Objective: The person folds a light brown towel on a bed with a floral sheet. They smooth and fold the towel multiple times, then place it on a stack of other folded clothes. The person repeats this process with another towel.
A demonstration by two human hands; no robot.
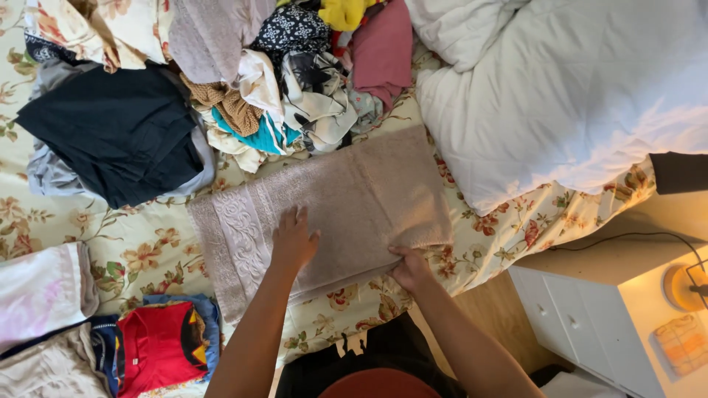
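A pinkish-beige towel (369,191) with an embossed border lies partly folded on a floral bedsheet (140,247). My left hand (293,239) rests flat on the towel's middle, fingers spread. My right hand (409,267) pinches the towel's near edge at its lower right. A heap of mixed unfolded clothes (280,74) sits just beyond the towel.
A folded black garment (118,129) lies at the left. Folded stacks, one topped by a red shirt (158,346), sit at the lower left. A white duvet (560,96) fills the upper right. A white drawer unit (590,309) stands beside the bed.
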